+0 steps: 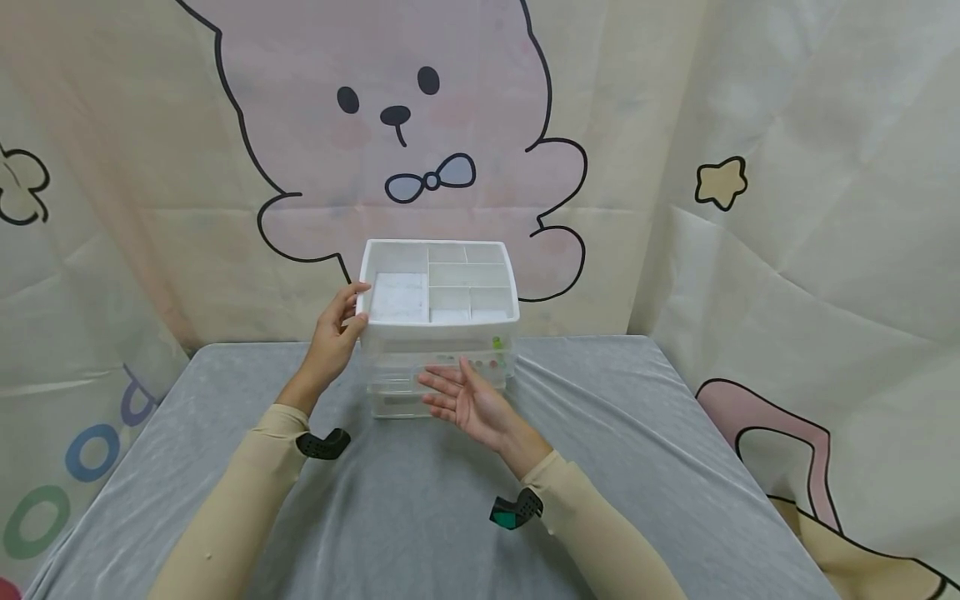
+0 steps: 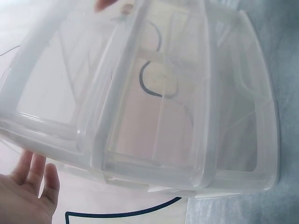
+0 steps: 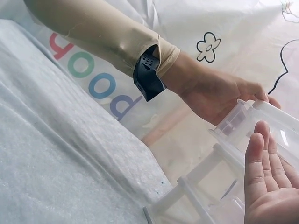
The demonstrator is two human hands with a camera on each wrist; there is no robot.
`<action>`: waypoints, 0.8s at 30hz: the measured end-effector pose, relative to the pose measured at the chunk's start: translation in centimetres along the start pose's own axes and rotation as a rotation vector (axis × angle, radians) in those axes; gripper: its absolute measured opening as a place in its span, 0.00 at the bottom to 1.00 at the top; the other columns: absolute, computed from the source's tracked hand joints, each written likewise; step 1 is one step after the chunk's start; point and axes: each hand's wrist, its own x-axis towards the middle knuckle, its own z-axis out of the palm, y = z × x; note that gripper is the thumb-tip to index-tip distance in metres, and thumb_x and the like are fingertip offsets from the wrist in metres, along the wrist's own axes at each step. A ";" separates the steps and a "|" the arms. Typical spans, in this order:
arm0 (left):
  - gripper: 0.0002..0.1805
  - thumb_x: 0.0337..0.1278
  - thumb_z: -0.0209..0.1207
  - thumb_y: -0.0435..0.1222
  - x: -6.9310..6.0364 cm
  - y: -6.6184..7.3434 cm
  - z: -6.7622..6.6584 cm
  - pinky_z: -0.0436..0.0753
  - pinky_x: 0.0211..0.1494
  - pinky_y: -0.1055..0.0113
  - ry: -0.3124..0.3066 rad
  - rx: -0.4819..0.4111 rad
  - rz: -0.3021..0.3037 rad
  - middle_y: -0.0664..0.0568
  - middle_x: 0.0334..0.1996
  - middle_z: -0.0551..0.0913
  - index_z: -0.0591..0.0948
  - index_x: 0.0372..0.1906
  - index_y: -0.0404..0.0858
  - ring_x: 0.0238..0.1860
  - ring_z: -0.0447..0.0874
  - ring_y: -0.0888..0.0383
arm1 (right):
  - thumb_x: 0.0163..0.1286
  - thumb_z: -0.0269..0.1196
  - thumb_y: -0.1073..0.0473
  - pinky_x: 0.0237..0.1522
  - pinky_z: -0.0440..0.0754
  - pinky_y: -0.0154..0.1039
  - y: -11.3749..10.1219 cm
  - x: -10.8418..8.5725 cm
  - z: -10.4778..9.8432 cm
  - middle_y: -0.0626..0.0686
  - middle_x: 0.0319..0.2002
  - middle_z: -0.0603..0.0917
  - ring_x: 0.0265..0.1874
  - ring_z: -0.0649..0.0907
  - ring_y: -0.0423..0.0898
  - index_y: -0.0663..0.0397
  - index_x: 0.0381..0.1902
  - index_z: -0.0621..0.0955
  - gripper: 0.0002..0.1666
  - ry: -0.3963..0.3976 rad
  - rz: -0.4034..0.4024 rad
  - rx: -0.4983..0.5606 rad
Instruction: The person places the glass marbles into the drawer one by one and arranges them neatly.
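Observation:
A translucent plastic drawer box [image 1: 442, 343] with a white compartmented top [image 1: 397, 296] is near the far edge of the table. My left hand [image 1: 330, 342] holds its upper left side, with the thumb by the front corner and a finger at the top rim. In the left wrist view, bent fingers [image 2: 35, 175] meet the side of the clear drawers [image 2: 154, 107]. My right hand [image 1: 472, 406] is in front of the lower drawers, palm showing and fingers extended, holding nothing. Small green and reddish bits [image 1: 497, 342] show through the front.
A grey cloth [image 1: 420, 500] covers the table. Behind it hangs a curtain [image 1: 622, 100] printed with a pink bear, and more printed curtain [image 1: 795, 275] hangs at the right. Each sleeved wrist wears a dark device [image 1: 322, 444].

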 end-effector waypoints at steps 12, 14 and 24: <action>0.24 0.77 0.48 0.32 0.0 0.1 0.0 0.73 0.50 0.77 0.001 -0.007 0.009 0.34 0.69 0.71 0.66 0.73 0.40 0.59 0.73 0.51 | 0.82 0.33 0.36 0.48 0.84 0.31 -0.3 0.9 -0.2 0.47 0.57 0.85 0.43 0.88 0.39 0.64 0.79 0.55 0.44 0.021 -0.007 0.023; 0.24 0.76 0.48 0.32 0.0 0.1 0.0 0.73 0.50 0.77 0.000 -0.008 0.010 0.34 0.69 0.71 0.66 0.73 0.40 0.58 0.73 0.52 | 0.83 0.33 0.36 0.48 0.84 0.31 -0.4 1.1 -0.3 0.47 0.54 0.86 0.43 0.89 0.39 0.65 0.79 0.55 0.44 0.019 -0.008 0.030; 0.24 0.77 0.48 0.32 -0.1 0.2 0.1 0.72 0.52 0.76 0.000 -0.002 -0.003 0.34 0.69 0.71 0.65 0.73 0.39 0.61 0.72 0.47 | 0.82 0.32 0.36 0.47 0.84 0.31 -0.3 1.8 -0.4 0.46 0.53 0.87 0.43 0.88 0.40 0.64 0.79 0.54 0.44 0.021 -0.024 0.029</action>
